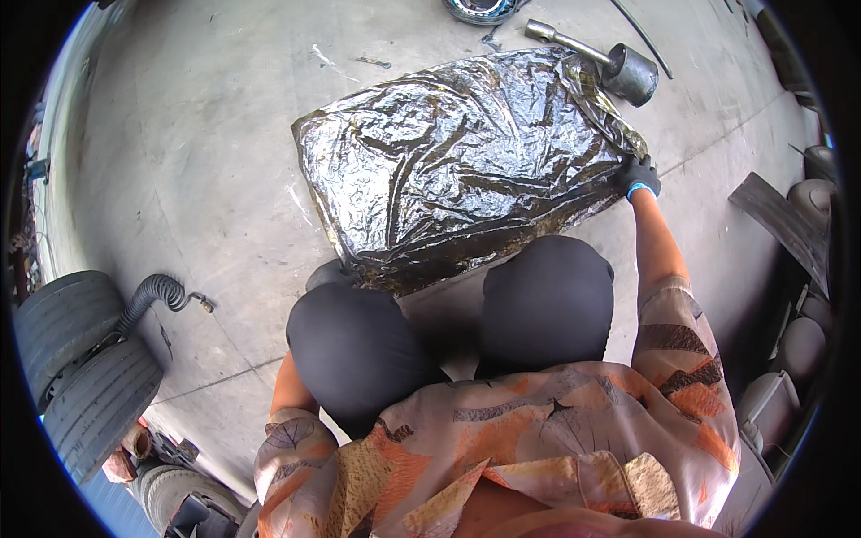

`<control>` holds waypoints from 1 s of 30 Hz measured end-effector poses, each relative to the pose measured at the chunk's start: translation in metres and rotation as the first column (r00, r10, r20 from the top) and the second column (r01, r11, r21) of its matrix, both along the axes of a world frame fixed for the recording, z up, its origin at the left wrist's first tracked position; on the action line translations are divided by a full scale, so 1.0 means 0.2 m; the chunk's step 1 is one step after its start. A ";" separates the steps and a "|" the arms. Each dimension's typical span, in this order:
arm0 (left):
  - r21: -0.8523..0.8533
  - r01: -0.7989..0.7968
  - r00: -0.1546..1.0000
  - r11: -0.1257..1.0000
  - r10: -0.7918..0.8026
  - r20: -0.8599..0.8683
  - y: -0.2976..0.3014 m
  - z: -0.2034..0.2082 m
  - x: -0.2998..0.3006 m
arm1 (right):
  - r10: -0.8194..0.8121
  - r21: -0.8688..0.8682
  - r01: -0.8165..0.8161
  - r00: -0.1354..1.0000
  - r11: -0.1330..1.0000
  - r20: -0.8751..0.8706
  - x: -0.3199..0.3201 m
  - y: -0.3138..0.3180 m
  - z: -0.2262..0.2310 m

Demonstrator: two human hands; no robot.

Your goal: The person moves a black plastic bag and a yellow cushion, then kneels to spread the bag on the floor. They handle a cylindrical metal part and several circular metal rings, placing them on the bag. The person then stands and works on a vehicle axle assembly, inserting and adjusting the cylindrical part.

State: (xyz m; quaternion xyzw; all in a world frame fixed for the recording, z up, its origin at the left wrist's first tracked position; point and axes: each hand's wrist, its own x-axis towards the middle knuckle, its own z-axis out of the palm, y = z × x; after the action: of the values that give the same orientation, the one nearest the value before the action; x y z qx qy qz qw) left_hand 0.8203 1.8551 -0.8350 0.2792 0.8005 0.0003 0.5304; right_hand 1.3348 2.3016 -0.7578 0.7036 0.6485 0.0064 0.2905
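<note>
A large sheet of dark, glossy plastic (466,143), creased and shining, is spread over the concrete floor in front of my knees. My right hand (639,176), in a dark glove with a light blue cuff, is closed on its right edge, where the plastic bunches up. At the near left corner, my left hand (332,274), also gloved, pinches the plastic. My left knee hides part of that hand and its wrist. Whether anything lies beneath the sheet cannot be seen.
Beyond the sheet's far right corner lies a metal tool with a thick cylindrical head (630,75), near a thin dark rod (642,38). Worn tyres (100,408) and a coiled hose (161,291) sit at left. A dark curved panel (778,220) and other parts line the right.
</note>
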 end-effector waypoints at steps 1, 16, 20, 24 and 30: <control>-0.043 0.049 0.999 0.998 -0.050 -0.018 0.06 0.10 0.03 | -0.032 -0.020 0.033 0.998 0.999 0.045 -0.06 -0.01 0.05; 0.140 0.213 0.829 0.967 -0.103 -0.549 0.69 0.44 -0.43 | 0.423 0.282 -0.339 0.843 0.898 -0.333 -0.57 -0.12 0.17; 0.344 0.311 0.774 0.886 -0.026 -0.633 1.19 0.44 -0.45 | 0.258 -0.152 -0.312 0.920 0.938 -0.295 -0.80 -0.07 -0.05; 0.289 0.364 0.752 0.885 -0.096 -0.652 1.61 0.41 -0.41 | 0.320 -0.161 -0.368 0.910 0.916 -0.262 -0.87 -0.09 -0.13; 0.178 0.360 0.759 0.916 -0.176 -0.627 2.07 0.28 -0.20 | 0.332 -0.216 -0.382 0.914 0.899 -0.234 -0.85 -0.06 -0.13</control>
State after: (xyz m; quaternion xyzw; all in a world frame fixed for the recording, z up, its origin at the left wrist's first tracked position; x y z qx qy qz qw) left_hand 0.7804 2.2685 -0.7787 0.4516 0.8686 -0.0483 0.1982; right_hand 1.1653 2.2893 -0.7830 0.5256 0.7870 -0.0922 0.3095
